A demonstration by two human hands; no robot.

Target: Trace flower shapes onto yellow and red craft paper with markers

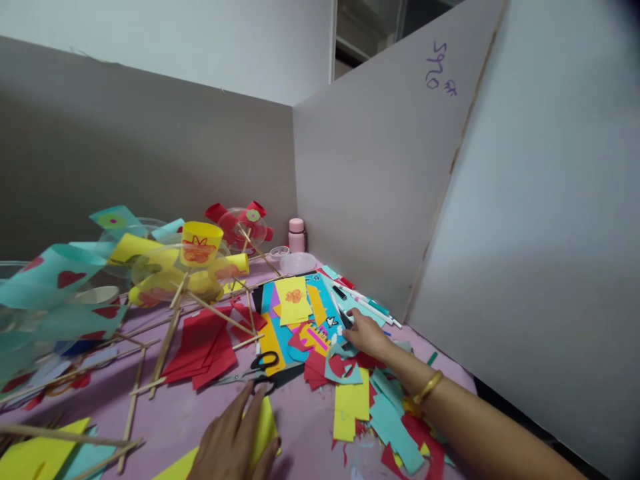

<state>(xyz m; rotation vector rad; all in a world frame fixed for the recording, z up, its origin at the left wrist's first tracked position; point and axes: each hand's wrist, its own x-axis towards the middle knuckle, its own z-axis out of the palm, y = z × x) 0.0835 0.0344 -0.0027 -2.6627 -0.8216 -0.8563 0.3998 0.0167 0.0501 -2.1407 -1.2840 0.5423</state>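
Note:
My left hand [233,433] is at the near edge of the table, its fingers and thumb closed over a piece of yellow paper [264,430]. Just beyond its fingertips lie black-handled scissors [265,361]. My right hand [369,335] reaches to the far right and pinches a slim dark-tipped marker [344,316], partly hidden by the fingers. Beside it is a yellow sheet with an orange drawing [294,299], on a blue printed pad [325,303]. Under the right wrist lie a cut light-blue scrap [344,365] and yellow strips [345,410].
Wooden-stick stands with clear discs and yellow paper cups [201,243], red rolls [255,210] and light-blue rolls [53,273] crowd the left. Red sheets [203,350] lie centrally. Several markers [367,300] line the right partition [370,173]. A pink bottle [297,235] stands in the corner.

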